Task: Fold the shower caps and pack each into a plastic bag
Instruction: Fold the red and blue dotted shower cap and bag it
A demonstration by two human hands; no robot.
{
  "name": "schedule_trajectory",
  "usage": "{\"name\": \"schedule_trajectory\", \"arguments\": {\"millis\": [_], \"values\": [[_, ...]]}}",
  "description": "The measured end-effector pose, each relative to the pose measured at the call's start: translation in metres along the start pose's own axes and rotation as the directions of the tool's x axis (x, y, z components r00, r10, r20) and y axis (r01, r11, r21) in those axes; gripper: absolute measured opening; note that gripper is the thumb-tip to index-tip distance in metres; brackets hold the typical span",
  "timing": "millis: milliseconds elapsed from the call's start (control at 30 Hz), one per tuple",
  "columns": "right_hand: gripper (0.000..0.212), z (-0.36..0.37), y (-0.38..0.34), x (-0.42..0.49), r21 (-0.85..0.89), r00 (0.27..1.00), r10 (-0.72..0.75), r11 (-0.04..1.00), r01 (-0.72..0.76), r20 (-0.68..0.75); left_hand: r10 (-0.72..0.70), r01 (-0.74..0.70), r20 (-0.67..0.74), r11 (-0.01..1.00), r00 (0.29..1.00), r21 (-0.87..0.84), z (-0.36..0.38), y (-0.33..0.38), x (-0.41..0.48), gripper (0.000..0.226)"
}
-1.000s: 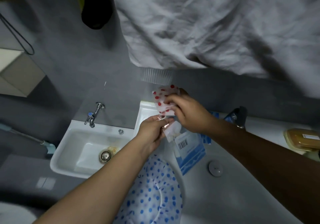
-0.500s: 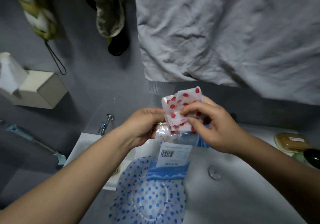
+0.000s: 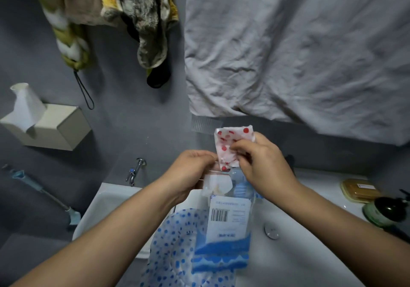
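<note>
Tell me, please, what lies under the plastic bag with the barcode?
The blue-dotted shower cap shows beside the plastic bag and runs beneath its lower edge. The printed card hides how far it reaches.

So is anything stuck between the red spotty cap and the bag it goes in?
No, nothing visible. The right hand pinches the folded red-dotted shower cap just above the plastic bag, whose top the left hand holds. The cap's lower end is at the bag's opening.
</note>
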State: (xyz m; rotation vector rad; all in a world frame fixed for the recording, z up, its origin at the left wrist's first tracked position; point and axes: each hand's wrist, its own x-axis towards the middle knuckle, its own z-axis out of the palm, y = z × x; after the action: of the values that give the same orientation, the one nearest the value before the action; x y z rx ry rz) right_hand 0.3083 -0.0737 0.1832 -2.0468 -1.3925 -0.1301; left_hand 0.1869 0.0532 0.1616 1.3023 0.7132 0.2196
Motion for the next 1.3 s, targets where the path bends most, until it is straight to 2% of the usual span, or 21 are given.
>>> {"name": "schedule_trajectory", "arguments": {"millis": [67,167,300,400,467,533,667,733,867,967,1100,1167,1233,1300], "values": [[0.023,-0.001,-0.001,0.003,-0.036,0.998,0.007,0.999,-0.004,0.061,-0.013,0.013,-0.007,1.0,1.0,0.002,-0.001,0.001,-0.001,0.022],[0.023,-0.008,-0.002,0.009,-0.054,0.966,-0.03,0.998,0.045,0.257,-0.03,0.031,-0.043,0.999,0.999,0.028,-0.006,0.003,0.0,0.022],[0.016,-0.019,-0.003,0.02,0.109,0.892,0.024,0.991,-0.082,0.451,-0.034,0.036,-0.084,0.999,0.996,0.03,-0.01,0.005,0.001,0.022],[0.029,-0.02,-0.003,0.023,0.215,0.866,0.017,0.966,-0.143,0.499,-0.034,0.033,-0.101,0.999,0.994,-0.004,-0.012,0.006,0.002,0.022],[0.046,-0.02,-0.003,0.022,0.223,0.862,0.009,0.964,-0.142,0.507,-0.035,0.032,-0.108,0.999,0.994,-0.028,-0.012,0.006,0.004,0.026],[0.051,-0.019,-0.003,0.022,0.206,0.883,0.045,0.966,-0.158,0.468,-0.029,0.024,-0.097,0.998,0.995,-0.057,-0.011,0.006,0.004,0.029],[0.011,-0.016,0.001,0.026,0.243,0.931,0.065,0.957,-0.16,0.358,-0.002,-0.003,-0.072,0.997,0.997,-0.074,-0.011,0.007,0.005,0.032],[0.008,-0.015,0.005,0.029,0.19,0.941,0.047,0.975,-0.117,0.337,0.018,-0.023,-0.066,0.997,0.998,-0.069,-0.01,0.007,0.002,0.028],[0.011,-0.018,0.009,0.03,0.161,0.904,0.033,0.981,-0.112,0.427,0.062,-0.065,-0.056,0.996,0.997,-0.058,-0.007,-0.001,0.0,0.04],[0.019,-0.018,0.004,0.027,0.066,0.9,-0.037,0.998,0.009,0.435,0.093,-0.098,-0.061,0.992,0.994,-0.085,-0.004,-0.005,-0.004,0.034],[0.009,-0.015,0.0,0.025,-0.019,0.862,-0.099,0.992,0.124,0.497,0.11,-0.12,-0.103,0.988,0.989,-0.101,0.0,-0.004,-0.008,0.032],[0.022,-0.012,-0.003,0.022,-0.057,0.829,-0.14,0.978,0.202,0.542,0.117,-0.127,-0.103,0.987,0.988,-0.096,0.0,-0.001,-0.013,0.03],[0.026,-0.012,-0.007,0.017,-0.034,0.829,-0.168,0.975,0.219,0.534,0.115,-0.125,-0.103,0.988,0.988,-0.09,-0.002,0.001,-0.013,0.03],[0.031,-0.013,-0.009,0.012,0.015,0.858,-0.198,0.976,0.217,0.473,0.107,-0.119,-0.113,0.987,0.988,-0.107,-0.004,0.005,-0.016,0.034]]}}
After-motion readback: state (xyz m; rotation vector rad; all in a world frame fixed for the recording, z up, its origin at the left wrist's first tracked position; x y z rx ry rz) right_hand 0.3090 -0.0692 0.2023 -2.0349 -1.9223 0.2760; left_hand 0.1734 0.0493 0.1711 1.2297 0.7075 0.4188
